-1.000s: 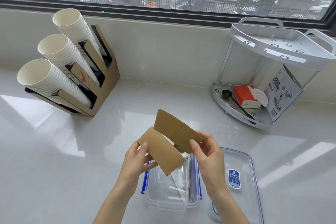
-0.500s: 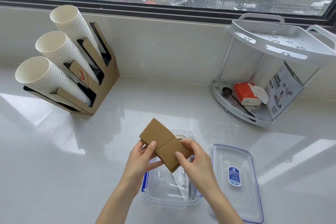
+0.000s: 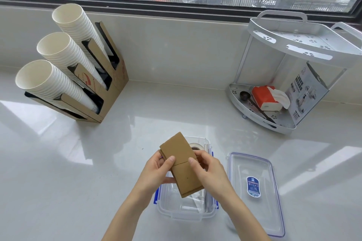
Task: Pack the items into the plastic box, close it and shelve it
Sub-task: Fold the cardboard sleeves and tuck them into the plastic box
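Observation:
A brown cardboard sleeve [image 3: 181,162], folded flat, is held just above the clear plastic box [image 3: 184,211]. My left hand [image 3: 156,170] grips its left edge and my right hand [image 3: 209,170] grips its right edge, thumbs on top. The open box has blue side clips and holds a roll of tape [image 3: 195,146] at its far end and some clear plastic wrap. The box's clear lid [image 3: 256,193] with a blue label lies flat on the counter to the right of the box.
A cardboard dispenser [image 3: 109,92] with three stacks of white paper cups stands at the back left. A white two-tier corner shelf [image 3: 301,45] at the back right holds a red tissue pack, a black scoop and a printed box on its lower tier.
The cardboard sleeve was spread open in a V; my hands have folded it flat and lowered it closer to the box.

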The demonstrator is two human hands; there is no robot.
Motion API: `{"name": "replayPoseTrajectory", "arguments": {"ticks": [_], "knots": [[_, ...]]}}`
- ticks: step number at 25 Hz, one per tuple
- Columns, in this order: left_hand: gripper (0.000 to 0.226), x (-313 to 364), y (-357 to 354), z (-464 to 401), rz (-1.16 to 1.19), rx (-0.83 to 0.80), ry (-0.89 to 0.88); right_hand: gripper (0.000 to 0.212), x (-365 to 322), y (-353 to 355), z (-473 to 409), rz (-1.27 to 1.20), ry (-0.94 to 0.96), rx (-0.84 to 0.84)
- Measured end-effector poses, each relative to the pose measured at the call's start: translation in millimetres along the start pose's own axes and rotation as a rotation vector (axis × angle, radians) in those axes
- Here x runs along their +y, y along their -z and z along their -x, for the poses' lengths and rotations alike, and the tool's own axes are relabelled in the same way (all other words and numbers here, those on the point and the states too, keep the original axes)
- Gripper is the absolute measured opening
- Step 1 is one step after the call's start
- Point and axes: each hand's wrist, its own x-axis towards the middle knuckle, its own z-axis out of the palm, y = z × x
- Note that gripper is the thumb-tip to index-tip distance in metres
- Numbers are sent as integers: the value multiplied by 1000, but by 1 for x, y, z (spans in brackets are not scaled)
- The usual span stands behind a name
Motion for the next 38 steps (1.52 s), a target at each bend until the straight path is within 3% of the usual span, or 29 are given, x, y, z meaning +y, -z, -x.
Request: {"name": "replayPoseTrajectory", "arguments": {"ticks": [2, 5, 7, 10, 15, 22, 28, 32, 38], "knots": [[20, 0, 0, -1, -51, 59, -6, 8, 0, 0, 0, -12, -16, 11], [34, -1, 0, -4, -339, 224, -88, 15, -2, -4, -3, 41, -8, 74], [29, -1, 1, -2, -423, 287, -155, 16, -1, -7, -5, 103, -8, 121], [14, -4, 5, 1, -427, 221, -150, 8, 4, -16, -5, 152, -41, 113], [17, -13, 11, 8, -453, 128, -114, 8, 9, -39, -3, 211, -28, 23], [17, -21, 19, 14, -367, 73, -34, 28, 16, -55, 7, 283, -3, -62], [12, -28, 20, 10, -489, 179, -69, 41, 22, -60, 9, 307, -6, -183], [12, -33, 16, 1, -461, 194, -6, 37, 26, -59, 5, 291, -45, -205], [20, -45, 16, -12, -653, 284, -57, 35, 31, -62, -4, 323, -95, -194]]}}
